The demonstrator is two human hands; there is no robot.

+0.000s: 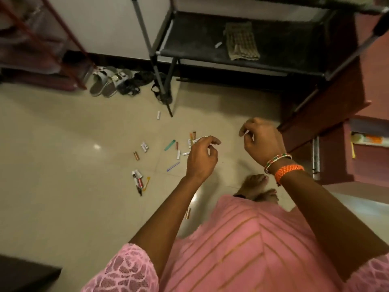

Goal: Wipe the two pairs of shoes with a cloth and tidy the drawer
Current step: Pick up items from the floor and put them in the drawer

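I stand over a tiled floor strewn with several small items (178,154): batteries, markers, and pen caps. My left hand (202,159) hovers above them, fingers curled around a small white piece. My right hand (262,142), with bangles at the wrist, pinches another small white piece between thumb and fingertips. A folded checked cloth (242,42) lies on the black rack shelf (189,49). A grey-white pair of sandals (106,81) and a black pair of sandals (134,83) sit by the wall. The open drawer (367,142) is at the right.
A reddish wooden cabinet (328,98) holds the drawer at the right. A red metal rack (42,45) stands at the left, a tripod leg (160,81) near the black sandals. My bare feet (255,186) are below my hands. A dark object (25,275) fills the bottom-left corner.
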